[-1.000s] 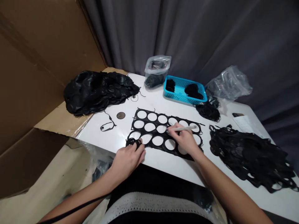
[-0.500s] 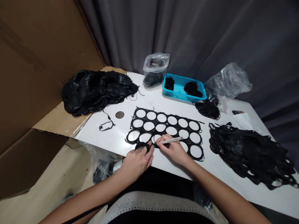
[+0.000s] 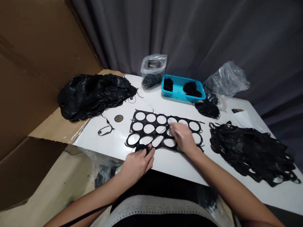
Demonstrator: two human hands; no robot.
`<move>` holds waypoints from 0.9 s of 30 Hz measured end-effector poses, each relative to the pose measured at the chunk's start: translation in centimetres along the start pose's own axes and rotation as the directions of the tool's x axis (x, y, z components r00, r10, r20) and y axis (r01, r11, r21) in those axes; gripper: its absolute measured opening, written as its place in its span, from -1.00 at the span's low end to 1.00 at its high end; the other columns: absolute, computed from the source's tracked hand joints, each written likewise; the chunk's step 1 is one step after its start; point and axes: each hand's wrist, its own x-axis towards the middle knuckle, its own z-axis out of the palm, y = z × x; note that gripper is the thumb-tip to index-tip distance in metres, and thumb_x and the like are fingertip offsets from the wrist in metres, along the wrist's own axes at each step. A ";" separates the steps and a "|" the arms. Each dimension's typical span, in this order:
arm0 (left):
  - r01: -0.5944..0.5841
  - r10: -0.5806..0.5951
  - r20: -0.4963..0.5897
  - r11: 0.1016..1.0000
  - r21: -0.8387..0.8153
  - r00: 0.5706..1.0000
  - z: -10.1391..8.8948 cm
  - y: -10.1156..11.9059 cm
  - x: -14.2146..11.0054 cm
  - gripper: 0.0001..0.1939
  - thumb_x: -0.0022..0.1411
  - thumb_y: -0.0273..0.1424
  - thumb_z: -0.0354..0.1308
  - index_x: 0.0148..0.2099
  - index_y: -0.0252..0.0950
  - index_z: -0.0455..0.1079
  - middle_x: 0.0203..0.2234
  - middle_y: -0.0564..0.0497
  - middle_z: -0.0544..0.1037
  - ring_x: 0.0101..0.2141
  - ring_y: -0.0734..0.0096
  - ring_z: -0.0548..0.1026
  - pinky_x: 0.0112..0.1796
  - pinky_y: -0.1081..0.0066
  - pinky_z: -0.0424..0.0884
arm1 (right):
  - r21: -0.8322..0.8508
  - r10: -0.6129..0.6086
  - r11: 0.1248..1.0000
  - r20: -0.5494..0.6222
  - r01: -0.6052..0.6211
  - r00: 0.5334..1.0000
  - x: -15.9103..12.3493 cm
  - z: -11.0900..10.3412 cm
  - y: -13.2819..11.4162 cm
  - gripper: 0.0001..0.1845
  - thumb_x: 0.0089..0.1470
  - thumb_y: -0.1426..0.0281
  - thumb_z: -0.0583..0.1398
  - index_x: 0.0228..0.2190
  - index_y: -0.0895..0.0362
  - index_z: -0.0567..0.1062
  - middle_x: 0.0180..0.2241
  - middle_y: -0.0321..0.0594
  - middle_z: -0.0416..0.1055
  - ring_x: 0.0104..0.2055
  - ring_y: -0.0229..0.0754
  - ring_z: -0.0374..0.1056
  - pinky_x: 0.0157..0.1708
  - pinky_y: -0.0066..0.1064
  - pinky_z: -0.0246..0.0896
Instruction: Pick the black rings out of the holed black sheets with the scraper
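Note:
A flat black rubber sheet [image 3: 153, 135] with rows of round holes lies on the white table. At its near edge my left hand [image 3: 139, 162] is closed around a bundle of thin black rings [image 3: 141, 148], with fingertips pressing the sheet. One hole beside those fingers is stretched into a slanted oval. My right hand [image 3: 184, 137], blurred by motion, grips a slim white pen-shaped tool [image 3: 178, 131] over the sheet's middle. A thin dark strand runs from near the right fingertips down toward the left; its far end is hard to make out.
A heap of black sheets [image 3: 92, 94] sits at the left, another pile of holed sheets [image 3: 251, 151] at the right. Behind stand a clear bag [image 3: 153, 74] and a blue basket [image 3: 175, 96] holding black bundles. A dark disc [image 3: 118, 118] lies left of the sheet.
My right hand went down to the near row beside my left fingers, then moved up and away. The hole there has become stretched. My left hand shifted right along the near edge.

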 end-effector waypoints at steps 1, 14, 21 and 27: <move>0.002 -0.002 -0.001 1.000 -0.003 1.000 -0.1 -0.1 0.0 -0.67 0.36 -0.37 0.07 0.14 -0.25 0.38 -0.28 -0.02 0.59 -0.49 0.42 0.53 -0.56 0.43 0.28 | 0.010 0.113 0.994 -0.086 -0.112 0.990 0.6 -0.7 1.2 -0.77 0.29 0.39 0.00 -0.34 0.10 0.42 -0.27 -0.07 0.52 -0.24 -0.02 0.40 -0.19 -0.20 0.22; -0.133 0.133 0.025 0.991 -0.003 0.991 0.4 2.9 3.0 -0.60 0.33 -0.34 0.11 0.19 -0.29 0.35 -0.05 -0.10 0.57 -0.42 0.37 0.55 -0.50 0.39 0.36 | 0.452 0.292 0.754 0.418 -0.476 0.860 -4.1 -2.6 -2.2 -0.82 0.24 0.29 0.11 -0.27 0.09 0.49 -0.23 -0.19 0.53 -0.15 -0.11 0.42 -0.12 -0.30 0.26; -0.118 0.120 0.046 0.992 -0.039 0.992 0.5 2.9 2.8 -0.62 0.35 -0.34 0.09 0.18 -0.27 0.37 -0.21 -0.06 0.59 -0.48 0.36 0.53 -0.58 0.37 0.30 | 0.418 0.275 0.801 0.380 -0.429 0.883 -4.5 -2.0 -2.3 -0.85 0.22 0.35 0.11 -0.32 0.07 0.49 -0.26 -0.20 0.50 -0.13 -0.08 0.39 -0.07 -0.22 0.26; -0.122 0.124 0.063 0.992 -0.039 0.990 0.5 2.9 2.9 -0.62 0.36 -0.33 0.07 0.18 -0.27 0.35 -0.21 -0.07 0.59 -0.47 0.37 0.54 -0.56 0.39 0.29 | 0.402 0.284 0.809 0.372 -0.429 0.884 -4.6 -1.8 -2.3 -0.86 0.23 0.36 0.11 -0.30 0.07 0.48 -0.26 -0.20 0.49 -0.13 -0.09 0.39 -0.06 -0.22 0.26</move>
